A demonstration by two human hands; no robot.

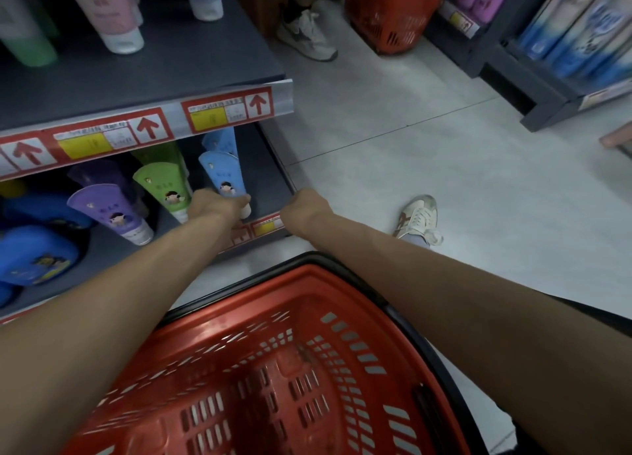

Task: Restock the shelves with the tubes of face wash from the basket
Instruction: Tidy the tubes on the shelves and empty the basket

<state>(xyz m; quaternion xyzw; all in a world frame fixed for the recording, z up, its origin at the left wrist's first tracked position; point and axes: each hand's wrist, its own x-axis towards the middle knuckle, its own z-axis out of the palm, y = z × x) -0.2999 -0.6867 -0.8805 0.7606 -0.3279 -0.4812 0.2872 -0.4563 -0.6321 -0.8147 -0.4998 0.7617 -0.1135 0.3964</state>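
Blue face-wash tube [221,175] stands cap-down near the front right corner of the lower shelf [265,167], left grip [219,203] wrapped round its cap end, probably squaring it into the row; right grip [304,208] at the shelf edge, fingers hidden, state unclear; red basket [301,273] looks empty.

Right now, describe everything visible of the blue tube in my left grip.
The blue tube is light blue, soft-looking plastic, flat-crimped at the top, with a cartoon figure printed low down and a white cap. It stands cap-down, leaning, on the lower shelf, right of a green tube. The left grip holds its lower end; a second blue tube stands behind it.
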